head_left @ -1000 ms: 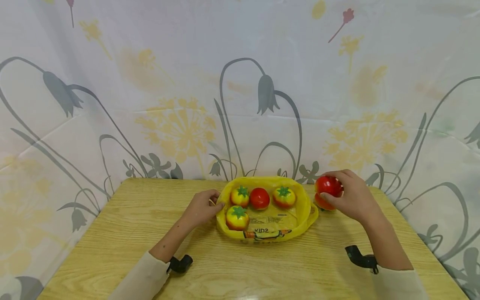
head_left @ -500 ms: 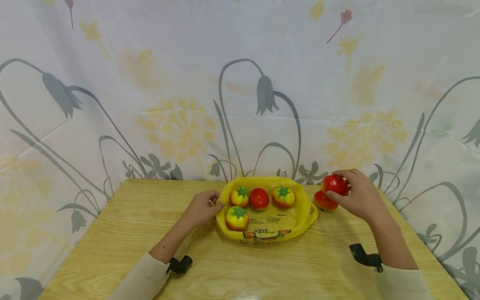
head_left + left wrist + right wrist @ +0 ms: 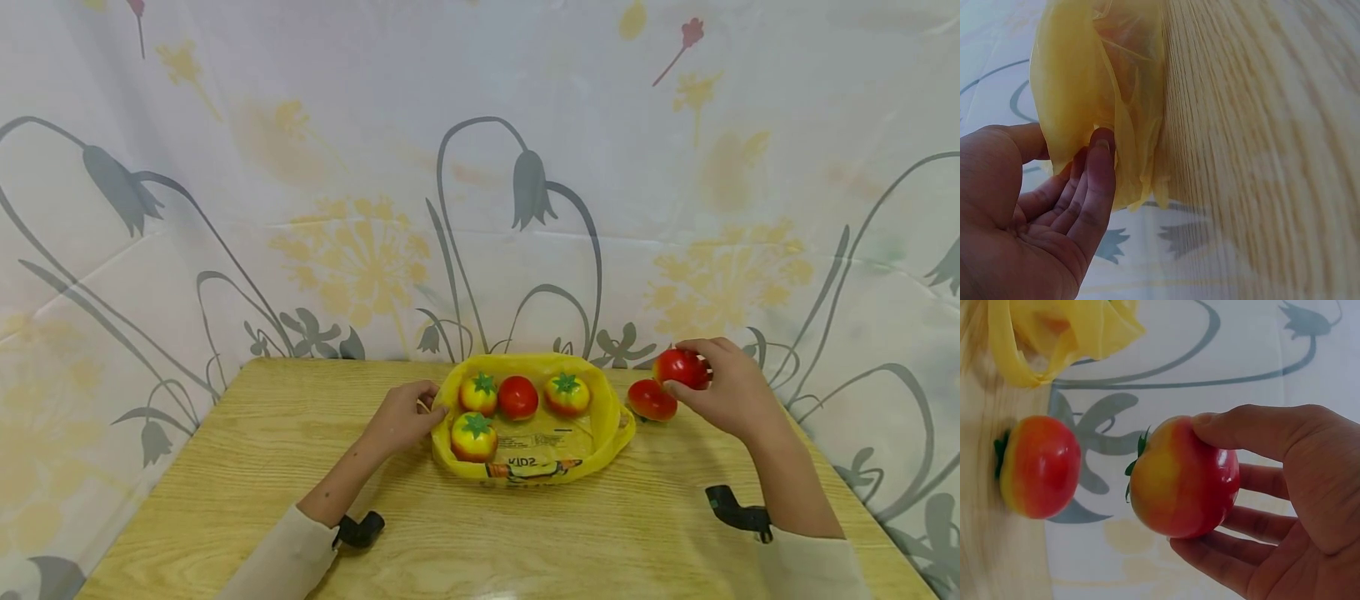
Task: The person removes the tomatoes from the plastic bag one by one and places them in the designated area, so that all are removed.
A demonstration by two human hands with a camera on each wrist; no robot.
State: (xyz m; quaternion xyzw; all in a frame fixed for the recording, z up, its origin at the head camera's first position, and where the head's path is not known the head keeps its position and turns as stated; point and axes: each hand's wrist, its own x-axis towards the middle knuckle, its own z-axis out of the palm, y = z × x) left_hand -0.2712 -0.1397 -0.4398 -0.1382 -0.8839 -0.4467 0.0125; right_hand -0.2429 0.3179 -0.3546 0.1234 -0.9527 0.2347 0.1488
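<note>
A yellow plastic bag [image 3: 555,446] lies with its mouth spread wide on the wooden table. Inside it are several toy tomatoes [image 3: 567,393], some showing green leaf tops and one its plain red underside [image 3: 518,398]. My left hand [image 3: 399,417] pinches the bag's left rim between thumb and fingers. Right of the bag, my right hand [image 3: 723,390] holds a red and yellow toy tomato [image 3: 1185,481] in the air, leaf top facing down toward the table. Another toy tomato [image 3: 1041,467] rests on the table just left of it, leaf side down.
A wooden table [image 3: 300,467] carries everything, its back edge close to a flower-printed cloth [image 3: 337,125]. One handle loop [image 3: 627,425] of the bag sticks out to the right, near the loose tomato. Black wrist mounts [image 3: 738,510] hang by both sleeves.
My right hand has moved a little to the right with its toy tomato, uncovering more of the one on the table. The left hand stays at the bag's rim.
</note>
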